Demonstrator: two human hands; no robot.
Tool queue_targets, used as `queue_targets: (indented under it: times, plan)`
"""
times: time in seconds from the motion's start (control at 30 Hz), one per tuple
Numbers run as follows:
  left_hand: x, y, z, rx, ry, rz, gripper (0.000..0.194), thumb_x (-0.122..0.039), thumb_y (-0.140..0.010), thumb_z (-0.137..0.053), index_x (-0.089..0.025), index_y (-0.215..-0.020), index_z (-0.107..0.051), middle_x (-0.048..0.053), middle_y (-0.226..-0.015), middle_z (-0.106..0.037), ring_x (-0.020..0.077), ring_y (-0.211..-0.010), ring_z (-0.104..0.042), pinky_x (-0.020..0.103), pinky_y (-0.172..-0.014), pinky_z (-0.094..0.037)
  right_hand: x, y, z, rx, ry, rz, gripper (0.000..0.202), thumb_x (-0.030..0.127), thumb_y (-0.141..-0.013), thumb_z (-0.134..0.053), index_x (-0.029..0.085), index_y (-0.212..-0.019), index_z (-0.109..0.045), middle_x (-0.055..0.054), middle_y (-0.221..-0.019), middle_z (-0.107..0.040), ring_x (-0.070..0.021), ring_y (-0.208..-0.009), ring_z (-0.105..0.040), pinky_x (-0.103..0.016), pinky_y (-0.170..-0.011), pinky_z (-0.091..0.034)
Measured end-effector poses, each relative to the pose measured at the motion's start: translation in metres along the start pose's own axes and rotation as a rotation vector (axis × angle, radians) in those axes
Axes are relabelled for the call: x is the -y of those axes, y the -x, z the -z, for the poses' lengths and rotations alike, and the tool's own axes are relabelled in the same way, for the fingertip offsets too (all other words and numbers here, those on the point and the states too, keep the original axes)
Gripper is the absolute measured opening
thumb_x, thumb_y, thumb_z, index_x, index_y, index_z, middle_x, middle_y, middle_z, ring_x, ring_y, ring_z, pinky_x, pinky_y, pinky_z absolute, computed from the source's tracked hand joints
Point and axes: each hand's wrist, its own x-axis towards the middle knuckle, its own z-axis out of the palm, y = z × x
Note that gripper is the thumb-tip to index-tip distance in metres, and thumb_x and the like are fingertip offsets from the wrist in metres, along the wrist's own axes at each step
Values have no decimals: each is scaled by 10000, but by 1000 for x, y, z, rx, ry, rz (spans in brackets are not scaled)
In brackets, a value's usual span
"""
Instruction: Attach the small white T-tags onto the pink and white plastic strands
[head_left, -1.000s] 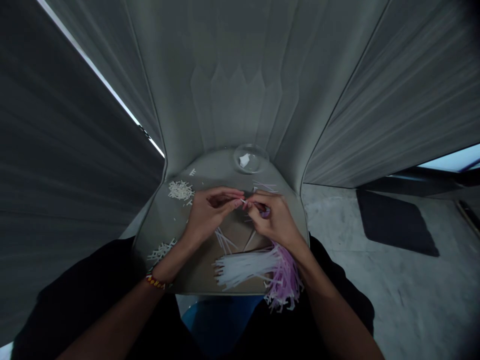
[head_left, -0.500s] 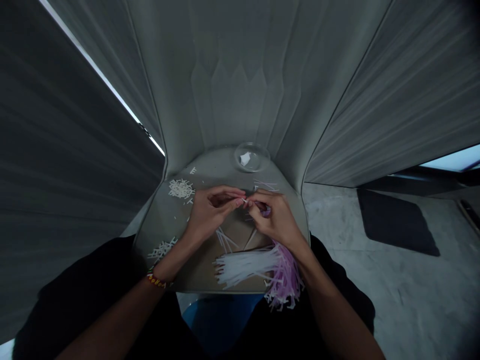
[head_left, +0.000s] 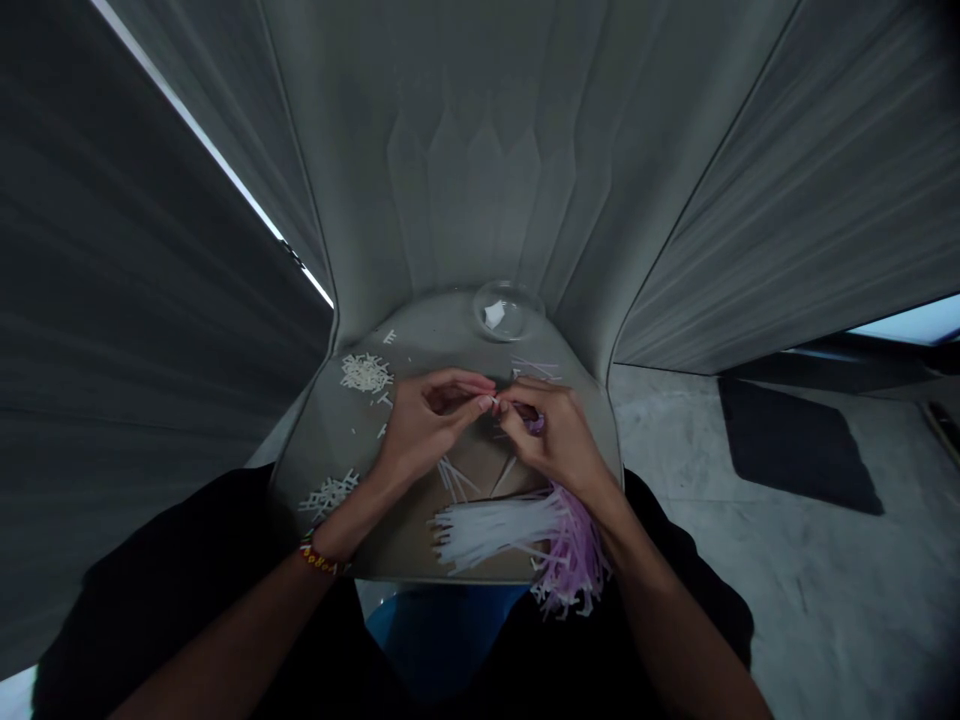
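Observation:
Over the chair seat, the fingertips of my left hand (head_left: 431, 415) and my right hand (head_left: 551, 420) meet, both pinching a small white piece (head_left: 494, 400). Its exact shape is mostly covered by the fingers. Purple strips (head_left: 534, 424) show beneath my right hand; I cannot tell if they are held. Below the hands lies a bundle of thin white strips (head_left: 487, 530), with a purple strip bundle (head_left: 571, 560) hanging over the seat's front edge. A few loose white strips (head_left: 455, 480) rest between my wrists.
On the grey chair seat (head_left: 420, 330), a pile of short white pieces (head_left: 366, 373) sits at left, and another small pile (head_left: 330, 493) lies nearer my left wrist. A clear round dish (head_left: 517, 325) with a white bit inside stands at the back. A blue object (head_left: 442, 630) is below the seat.
The view has shifted slightly. My hands keep the same pinch, and less of the white piece shows between the fingertips.

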Motion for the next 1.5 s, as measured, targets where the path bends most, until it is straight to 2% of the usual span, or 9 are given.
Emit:
queue_targets:
  times: [0.43, 0.77, 1.5]
  plan:
    - [2, 1, -3, -27, -36, -27, 149, -233, -754, -831, -179, -878, -769, 46, -877, -784, 160, -815, -739, 265, -812, -611, 2, 1, -1, 12, 36, 3, 185, 146, -956, -567, 188, -813, -677, 2, -750, -622, -148, -732, -567, -282, -710, -394]
    - [4, 5, -9, -70, -34, -38, 142, -235, -771, -810, -171, -885, -754, 53, -902, -787, 176, -850, -747, 299, -858, -615, 3, 1, -1, 7, 113, -7, 196, 150, -949, -563, 190, -781, -655, -4, -740, -637, -149, -695, -554, -291, -707, -381]
    - [9, 10, -22, -193, -44, -52, 107, -235, -798, -781, -177, -879, -741, 39, -884, -778, 166, -818, -741, 299, -828, -622, 3, 1, -6, -22, 202, -12, 223, 154, -960, -553, 200, -747, -600, -3, -720, -620, -154, -682, -534, -310, -741, -391]
